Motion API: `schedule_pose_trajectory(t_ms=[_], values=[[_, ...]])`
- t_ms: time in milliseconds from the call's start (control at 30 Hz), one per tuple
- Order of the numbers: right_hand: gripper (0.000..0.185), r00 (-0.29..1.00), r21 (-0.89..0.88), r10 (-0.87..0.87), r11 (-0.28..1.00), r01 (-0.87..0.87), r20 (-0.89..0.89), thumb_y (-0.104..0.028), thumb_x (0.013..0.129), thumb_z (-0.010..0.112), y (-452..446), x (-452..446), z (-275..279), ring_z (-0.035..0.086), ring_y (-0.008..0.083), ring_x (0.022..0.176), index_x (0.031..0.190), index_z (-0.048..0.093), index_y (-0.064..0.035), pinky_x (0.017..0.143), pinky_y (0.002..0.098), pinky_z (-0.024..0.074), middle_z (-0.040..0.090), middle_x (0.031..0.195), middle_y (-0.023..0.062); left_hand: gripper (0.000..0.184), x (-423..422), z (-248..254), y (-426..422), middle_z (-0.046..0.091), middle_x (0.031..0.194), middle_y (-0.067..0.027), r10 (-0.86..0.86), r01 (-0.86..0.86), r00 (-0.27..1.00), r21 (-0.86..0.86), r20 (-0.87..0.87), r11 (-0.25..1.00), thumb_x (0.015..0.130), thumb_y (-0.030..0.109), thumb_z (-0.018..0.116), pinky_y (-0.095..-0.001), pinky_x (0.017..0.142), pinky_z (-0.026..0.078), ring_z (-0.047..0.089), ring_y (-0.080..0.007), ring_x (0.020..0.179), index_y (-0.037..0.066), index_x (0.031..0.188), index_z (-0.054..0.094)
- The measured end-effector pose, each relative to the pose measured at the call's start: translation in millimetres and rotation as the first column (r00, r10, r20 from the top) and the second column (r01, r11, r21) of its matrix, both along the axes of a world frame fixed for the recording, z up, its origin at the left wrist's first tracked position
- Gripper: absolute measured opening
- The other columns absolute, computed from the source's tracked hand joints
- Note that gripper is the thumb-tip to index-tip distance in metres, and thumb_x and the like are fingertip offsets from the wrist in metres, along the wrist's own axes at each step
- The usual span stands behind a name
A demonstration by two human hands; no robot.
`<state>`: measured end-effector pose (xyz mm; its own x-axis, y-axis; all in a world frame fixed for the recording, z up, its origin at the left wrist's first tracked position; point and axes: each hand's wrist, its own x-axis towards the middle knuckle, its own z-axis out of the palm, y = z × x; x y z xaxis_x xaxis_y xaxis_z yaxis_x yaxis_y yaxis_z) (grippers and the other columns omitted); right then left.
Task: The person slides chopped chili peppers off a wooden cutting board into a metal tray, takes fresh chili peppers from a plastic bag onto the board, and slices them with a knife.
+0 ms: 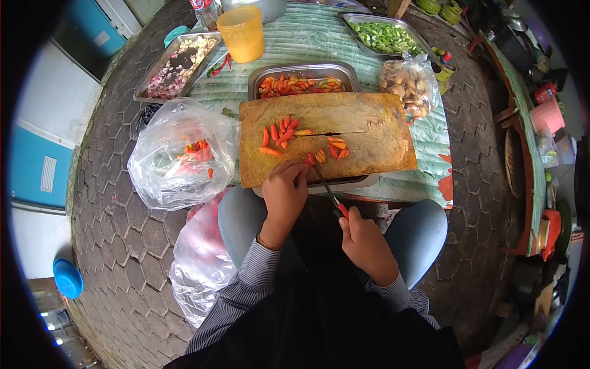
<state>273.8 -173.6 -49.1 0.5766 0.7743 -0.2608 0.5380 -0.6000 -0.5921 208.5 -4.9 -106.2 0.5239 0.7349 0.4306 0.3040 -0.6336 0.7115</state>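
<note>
A worn wooden cutting board (pixel 369 154) lies across the near side of the table. My left hand (pixel 284 192) is closed at its front edge, its fingertips pinching a small red chili (pixel 309 160). My right hand (pixel 369 243) grips the red and black handle of a knife (pixel 326 186), whose blade tip reaches the board beside that chili. Several whole red-orange chilies (pixel 284 130) lie on the board's left part. Cut chili pieces (pixel 337 148) sit right of the blade. Behind the board, a metal tray (pixel 353 72) holds many cut chilies.
At left, a clear plastic bag (pixel 153 166) contains more chilies. Around the table stand a tray of sliced shallots and garlic (pixel 169 77), a yellow plastic cup (pixel 243 37), a tray of chopped greens (pixel 384 37) and a bag of mushrooms (pixel 405 86). Another plastic bag (pixel 196 270) is beside my leg.
</note>
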Motion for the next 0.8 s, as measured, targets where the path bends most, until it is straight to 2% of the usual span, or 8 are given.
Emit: schedule_pose_trajectory(t_ms=[67,133,367,433,567,667,733,800], values=[[0.021,1.000,0.002,-0.008,1.000,0.008,0.002,-0.020,0.097,0.046,5,2,4,0.058,0.0468,0.064,0.090,0.043,-0.0009,0.055,0.0551,0.0429,0.056,0.062,0.0261,0.005,0,0,0,0.067,0.084,-0.0088,-0.001,0.001,1.000,-0.009,0.000,1.000,0.075,0.004,0.066,-0.0370,0.068,0.051,0.063,-0.0291,0.076,0.002,0.080,0.068],[0.022,0.994,0.017,0.014,1.000,-0.016,0.110,-0.023,0.096,0.047,16,1,3,0.061,0.0443,0.061,0.092,0.043,-0.0015,0.054,0.0520,0.0489,0.059,0.062,0.0235,0.005,-1,0,-1,0.067,0.084,-0.0088,-0.006,0.006,1.000,-0.017,-0.004,1.000,0.075,0.004,0.066,-0.0371,0.068,0.051,0.063,-0.0291,0.077,0.002,0.080,0.068],[0.020,0.994,0.013,0.034,0.999,-0.035,0.104,-0.022,0.097,0.045,38,6,-7,0.060,0.0467,0.065,0.094,0.042,-0.0024,0.057,0.0551,0.0467,0.059,0.062,0.0240,0.007,-2,1,-1,0.067,0.087,-0.0084,0.004,-0.004,1.000,-0.011,-0.018,1.000,0.075,0.003,0.065,-0.0365,0.069,0.051,0.064,-0.0290,0.079,0.002,0.081,0.068],[0.022,0.991,-0.014,0.058,0.998,-0.056,0.117,-0.022,0.096,0.047,39,6,-9,0.062,0.0424,0.062,0.094,0.043,-0.0010,0.053,0.0499,0.0494,0.059,0.063,0.0240,0.007,-1,1,-1,0.067,0.087,-0.0083,-0.007,0.007,1.000,-0.021,-0.011,1.000,0.075,0.002,0.064,-0.0364,0.069,0.051,0.064,-0.0289,0.079,0.002,0.081,0.068],[0.022,0.992,-0.027,0.061,0.998,-0.058,0.114,-0.023,0.096,0.047,41,6,-10,0.062,0.0431,0.064,0.094,0.043,-0.0009,0.054,0.0504,0.0495,0.060,0.065,0.0245,0.008,-2,1,-2,0.067,0.087,-0.0077,-0.010,0.010,1.000,-0.026,-0.003,1.000,0.074,0.001,0.064,-0.0363,0.070,0.051,0.064,-0.0289,0.078,0.003,0.081,0.068],[0.023,0.997,-0.053,0.053,0.997,-0.050,0.061,-0.023,0.096,0.047,43,6,-8,0.062,0.0442,0.066,0.094,0.043,-0.0007,0.055,0.0519,0.0494,0.061,0.068,0.0253,0.008,-1,1,0,0.067,0.087,-0.0075,-0.008,0.008,1.000,-0.039,-0.002,0.999,0.074,0.001,0.063,-0.0364,0.069,0.051,0.063,-0.0289,0.078,0.003,0.081,0.068],[0.020,0.999,-0.027,0.006,1.000,-0.007,-0.040,-0.019,0.097,0.045,43,7,-9,0.059,0.0473,0.068,0.090,0.043,0.0004,0.058,0.0539,0.0433,0.058,0.065,0.0263,0.008,-1,1,-1,0.066,0.086,-0.0074,-0.007,0.007,1.000,-0.051,-0.007,0.999,0.074,0.001,0.063,-0.0365,0.069,0.051,0.063,-0.0288,0.078,0.003,0.081,0.068],[0.020,1.000,0.016,0.008,1.000,-0.008,-0.025,-0.018,0.096,0.046,43,7,-13,0.058,0.0484,0.069,0.090,0.044,0.0010,0.060,0.0540,0.0425,0.058,0.068,0.0277,0.010,-1,2,0,0.066,0.085,-0.0086,-0.017,0.015,1.000,-0.084,-0.021,0.996,0.074,0.000,0.061,-0.0378,0.068,0.051,0.063,-0.0303,0.077,0.004,0.080,0.067]])
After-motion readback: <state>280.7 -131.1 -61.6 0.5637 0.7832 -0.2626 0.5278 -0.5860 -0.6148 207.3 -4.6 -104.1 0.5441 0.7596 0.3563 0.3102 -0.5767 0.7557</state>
